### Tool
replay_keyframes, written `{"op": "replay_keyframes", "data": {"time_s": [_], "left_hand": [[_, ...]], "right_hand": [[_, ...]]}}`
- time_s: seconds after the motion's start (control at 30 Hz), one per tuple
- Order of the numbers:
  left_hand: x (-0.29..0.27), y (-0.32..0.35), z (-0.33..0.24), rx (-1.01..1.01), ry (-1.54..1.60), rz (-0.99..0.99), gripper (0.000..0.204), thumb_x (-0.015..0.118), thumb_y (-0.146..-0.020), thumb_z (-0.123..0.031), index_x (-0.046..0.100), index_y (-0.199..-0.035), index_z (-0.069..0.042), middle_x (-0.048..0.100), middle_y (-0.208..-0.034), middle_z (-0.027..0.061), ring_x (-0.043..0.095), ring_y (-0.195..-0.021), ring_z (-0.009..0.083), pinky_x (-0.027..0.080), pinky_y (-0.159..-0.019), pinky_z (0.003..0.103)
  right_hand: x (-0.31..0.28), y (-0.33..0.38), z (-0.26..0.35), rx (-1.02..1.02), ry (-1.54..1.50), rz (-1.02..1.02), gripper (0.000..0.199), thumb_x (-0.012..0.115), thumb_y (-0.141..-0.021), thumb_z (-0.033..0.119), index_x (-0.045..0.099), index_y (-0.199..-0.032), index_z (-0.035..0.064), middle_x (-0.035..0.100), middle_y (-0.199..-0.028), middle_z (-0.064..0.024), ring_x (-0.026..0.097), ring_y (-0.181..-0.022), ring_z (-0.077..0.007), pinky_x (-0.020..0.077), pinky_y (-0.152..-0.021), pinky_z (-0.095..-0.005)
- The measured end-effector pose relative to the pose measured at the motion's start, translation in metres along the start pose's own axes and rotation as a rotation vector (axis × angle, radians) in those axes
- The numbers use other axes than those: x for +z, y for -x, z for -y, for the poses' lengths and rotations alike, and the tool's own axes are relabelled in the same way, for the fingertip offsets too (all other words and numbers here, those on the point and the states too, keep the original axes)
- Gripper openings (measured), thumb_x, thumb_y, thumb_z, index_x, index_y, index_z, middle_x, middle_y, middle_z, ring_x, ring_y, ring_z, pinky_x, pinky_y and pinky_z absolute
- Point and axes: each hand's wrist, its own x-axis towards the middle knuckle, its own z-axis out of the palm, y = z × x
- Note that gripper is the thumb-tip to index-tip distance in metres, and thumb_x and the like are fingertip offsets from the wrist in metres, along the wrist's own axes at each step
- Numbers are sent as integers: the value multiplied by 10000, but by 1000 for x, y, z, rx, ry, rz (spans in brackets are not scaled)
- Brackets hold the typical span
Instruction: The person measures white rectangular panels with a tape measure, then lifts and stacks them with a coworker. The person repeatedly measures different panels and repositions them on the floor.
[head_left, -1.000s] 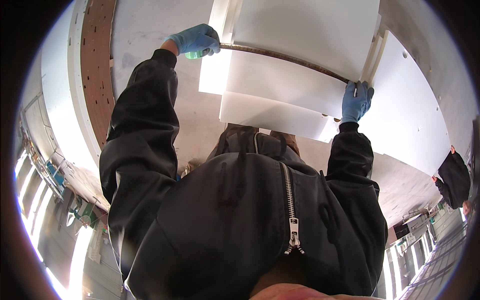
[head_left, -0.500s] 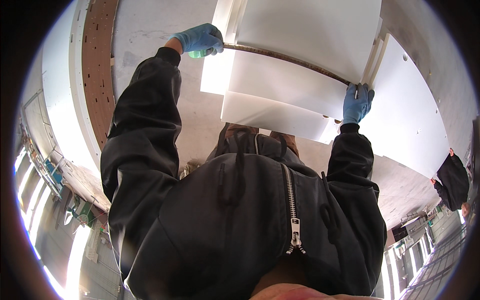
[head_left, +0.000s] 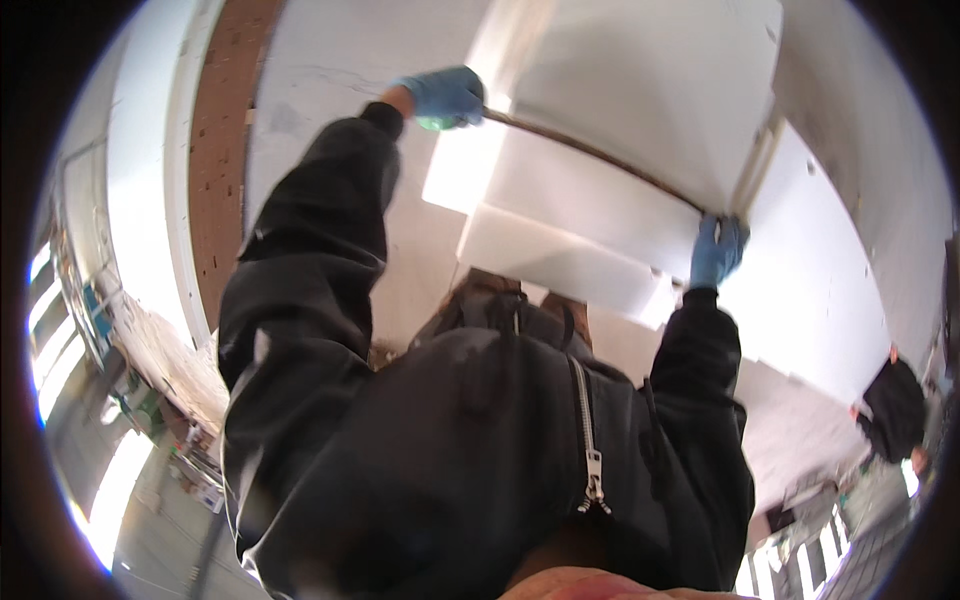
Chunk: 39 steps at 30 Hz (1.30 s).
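Head view: held a thin dark strip (head_left: 600, 154) across white panels (head_left: 580, 182), toward their near edge.
Clasped its ends in blue-gloved left grip (head_left: 446, 97) and right grip (head_left: 717, 250), both closed on it.

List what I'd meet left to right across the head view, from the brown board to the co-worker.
Brown board → left hand → dark strip → right hand → co-worker.
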Motion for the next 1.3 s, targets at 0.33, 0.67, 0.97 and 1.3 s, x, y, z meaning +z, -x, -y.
{"op": "replay_keyframes", "data": {"time_s": [0.33, 0.67, 0.97, 1.3], "left_hand": [[43, 139, -4, 87, 137, -263, 153, 669, -847, -196, 730, -887, -61, 671, -701, 52, 617, -570, 150, 502, -545, 297], [208, 317, 152, 65, 852, -462, 172, 650, -881, -134, 748, -950, -9, 719, -817, 46, 620, -653, 112, 511, -580, 267], [247, 440, 321, 257, 1638, -832, 269, 624, -936, -191, 698, -1060, 36, 727, -962, 142, 708, -804, 227, 599, -719, 351], [171, 598, 535, 430, 1920, -1198, 307, 615, -940, -188, 682, -1114, 56, 725, -990, 156, 716, -826, 260, 611, -721, 359]], "right_hand": [[-48, -30, 39, 51, -522, -166, 405, 555, -1026, 246, 578, -1322, -30, 610, -1302, -153, 583, -1116, -262, 453, -979, -366], [-65, 21, 273, -286, -1088, 119, 535, 545, -1036, 228, 400, -1455, -73, 503, -1465, -148, 531, -1191, -195, 411, -1015, -290], [15, 250, 523, -695, -916, 853, 397, 575, -1005, 179, 563, -1301, -85, 619, -1319, -179, 593, -1211, -251, 462, -1031, -357], [93, 461, 766, -1055, -498, 1123, 369, 625, -948, 338, 676, -1089, 1, 719, -993, -224, 709, -901, -313, 536, -784, -400]]}}
